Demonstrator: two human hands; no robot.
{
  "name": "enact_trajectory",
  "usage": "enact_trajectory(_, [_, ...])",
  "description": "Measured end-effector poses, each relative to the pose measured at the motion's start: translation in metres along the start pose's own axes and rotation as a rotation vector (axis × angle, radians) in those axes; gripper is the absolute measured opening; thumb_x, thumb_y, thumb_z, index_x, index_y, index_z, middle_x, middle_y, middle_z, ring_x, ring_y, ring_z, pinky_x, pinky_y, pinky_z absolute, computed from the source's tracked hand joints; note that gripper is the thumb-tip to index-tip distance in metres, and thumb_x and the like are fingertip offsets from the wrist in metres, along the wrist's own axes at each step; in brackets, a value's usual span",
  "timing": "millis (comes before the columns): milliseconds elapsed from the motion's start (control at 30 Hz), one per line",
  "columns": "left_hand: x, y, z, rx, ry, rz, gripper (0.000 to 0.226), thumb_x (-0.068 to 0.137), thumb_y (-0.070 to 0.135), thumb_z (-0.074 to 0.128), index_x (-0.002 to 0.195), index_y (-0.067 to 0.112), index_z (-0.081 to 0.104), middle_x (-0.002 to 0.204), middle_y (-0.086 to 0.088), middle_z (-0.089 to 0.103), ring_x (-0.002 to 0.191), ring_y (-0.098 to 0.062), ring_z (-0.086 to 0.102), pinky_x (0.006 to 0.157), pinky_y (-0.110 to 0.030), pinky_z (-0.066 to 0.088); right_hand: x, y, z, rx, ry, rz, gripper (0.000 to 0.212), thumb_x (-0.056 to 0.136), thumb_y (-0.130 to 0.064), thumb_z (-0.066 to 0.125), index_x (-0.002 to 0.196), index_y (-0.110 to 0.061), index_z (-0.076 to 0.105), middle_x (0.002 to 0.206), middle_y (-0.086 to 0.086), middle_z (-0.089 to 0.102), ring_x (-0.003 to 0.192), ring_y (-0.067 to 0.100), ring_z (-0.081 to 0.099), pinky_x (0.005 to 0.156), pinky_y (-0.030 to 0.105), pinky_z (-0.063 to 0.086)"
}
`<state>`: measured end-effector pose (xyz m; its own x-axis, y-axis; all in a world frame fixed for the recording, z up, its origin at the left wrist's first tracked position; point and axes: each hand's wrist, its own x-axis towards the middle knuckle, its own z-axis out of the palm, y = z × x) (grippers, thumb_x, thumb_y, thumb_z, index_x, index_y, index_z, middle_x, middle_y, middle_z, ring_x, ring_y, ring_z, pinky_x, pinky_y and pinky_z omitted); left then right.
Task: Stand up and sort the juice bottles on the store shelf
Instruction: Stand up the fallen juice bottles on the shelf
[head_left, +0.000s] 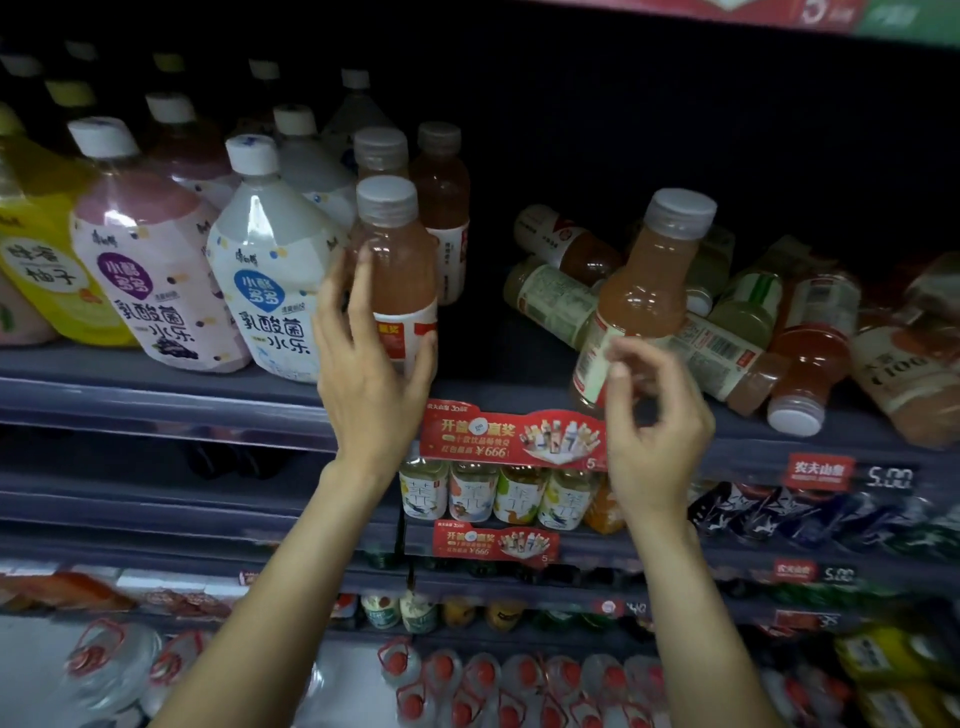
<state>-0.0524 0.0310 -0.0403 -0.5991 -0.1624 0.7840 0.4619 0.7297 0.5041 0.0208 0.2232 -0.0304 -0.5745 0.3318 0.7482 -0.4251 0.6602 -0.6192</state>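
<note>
On the upper shelf (291, 400), my left hand (374, 374) grips an upright pink-red juice bottle (400, 270) with a grey cap, fingers on its left side and thumb on its right. Two more bottles of that kind (441, 197) stand behind it. To the right, an orange juice bottle (644, 291) tilts with its cap toward the upper right, leaning on a pile of fallen juice bottles (737, 332). My right hand (660, 426) is in front of its lower part. Its fingers are loosely curled and apart, and the thumb tip is at the label.
Large white-capped drink bottles (270, 270) crowd the shelf's left part, right beside the gripped bottle. A bare gap (493, 364) lies between the two juice bottles. A red promotion tag (511, 439) hangs on the shelf edge. Lower shelves hold small bottles (493, 493) and water jugs (519, 680).
</note>
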Motion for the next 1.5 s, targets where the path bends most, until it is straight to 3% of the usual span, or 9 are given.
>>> enact_trajectory(200, [-0.002,0.003,0.007,-0.044,0.040,-0.044,0.071,0.089,0.024,0.065,0.147,0.013,0.026,0.150,-0.017,0.031,0.138,-0.026,0.031,0.107,-0.031,0.035,-0.002,0.026,-0.006,-0.080,-0.044,0.306,0.054,0.084,-0.014,0.066,0.130,-0.011,0.038,0.129,0.005,0.045,0.116,0.020,0.050,0.092,0.041,0.050])
enact_trajectory(400, [-0.003,0.003,0.003,-0.026,0.018,-0.064,0.074,0.090,0.027,0.067,0.149,0.017,0.023,0.156,-0.006,0.026,0.143,-0.017,0.025,0.099,-0.020,0.036,0.009,0.015,0.019,-0.045,-0.189,0.352,0.060,0.084,-0.017,0.069,0.134,-0.012,0.036,0.131,0.006,0.048,0.114,0.015,0.053,0.094,0.036,0.051])
enact_trajectory(533, [-0.004,0.004,0.001,-0.008,0.000,-0.066,0.075,0.090,0.027,0.067,0.149,0.018,0.022,0.156,-0.006,0.026,0.143,-0.019,0.026,0.095,-0.021,0.039,0.020,0.008,0.052,-0.121,-0.287,0.292,0.067,0.082,-0.021,0.072,0.137,-0.011,0.035,0.123,0.012,0.057,0.101,0.016,0.057,0.080,0.018,0.042])
enact_trajectory(767, [-0.004,0.007,0.002,0.004,-0.011,-0.075,0.074,0.092,0.029,0.065,0.150,0.016,0.021,0.158,-0.005,0.023,0.144,-0.014,0.023,0.089,-0.015,0.037,0.039,0.018,0.084,-0.065,-0.448,0.106,0.060,0.085,0.008,0.055,0.140,-0.010,0.039,0.124,0.018,0.055,0.111,0.029,0.057,0.094,0.036,0.050])
enact_trajectory(833, [-0.005,0.007,0.003,0.008,-0.005,-0.071,0.073,0.093,0.029,0.064,0.150,0.014,0.022,0.158,-0.006,0.023,0.144,-0.011,0.021,0.090,-0.011,0.035,0.044,0.029,0.067,-0.133,-0.482,0.046,0.051,0.087,0.005,0.054,0.135,-0.011,0.047,0.128,0.016,0.053,0.116,0.028,0.054,0.095,0.026,0.044])
enact_trajectory(1033, [-0.017,0.039,0.011,-0.032,0.241,0.149,0.049,0.086,0.005,0.063,0.130,0.011,0.044,0.128,-0.011,0.042,0.118,-0.024,0.042,0.103,-0.023,0.032,0.048,0.057,0.004,-0.646,-0.354,-0.098,0.042,0.074,-0.013,0.073,0.114,-0.009,0.062,0.120,0.016,0.057,0.115,0.039,0.047,0.095,0.049,0.043])
enact_trajectory(1200, [-0.003,0.062,0.048,-0.021,-0.239,0.309,0.039,0.081,0.010,0.065,0.120,0.005,0.059,0.116,-0.015,0.059,0.111,-0.027,0.048,0.094,-0.029,0.038,0.051,0.060,-0.025,-0.870,-0.455,-0.013,0.059,0.077,-0.032,0.073,0.128,-0.011,0.052,0.125,0.020,0.055,0.119,0.041,0.046,0.096,0.048,0.039])
enact_trajectory(1400, [0.036,0.064,0.105,0.166,-0.909,0.527,0.084,0.076,0.017,0.071,0.149,0.023,0.030,0.150,-0.006,0.034,0.139,-0.031,0.027,0.109,-0.048,0.030,0.050,0.052,-0.036,-0.788,-0.487,0.034,0.045,0.075,-0.026,0.067,0.115,-0.007,0.059,0.106,0.019,0.062,0.099,0.038,0.057,0.083,0.040,0.045])
enact_trajectory(1500, [0.040,0.068,0.112,0.091,-0.906,0.562,0.078,0.079,0.027,0.073,0.146,0.024,0.033,0.143,-0.006,0.042,0.133,-0.029,0.035,0.107,-0.044,0.031,0.055,0.045,-0.047,-0.533,-0.399,0.210,0.044,0.074,-0.031,0.069,0.110,-0.009,0.058,0.101,0.012,0.058,0.093,0.033,0.057,0.074,0.035,0.043])
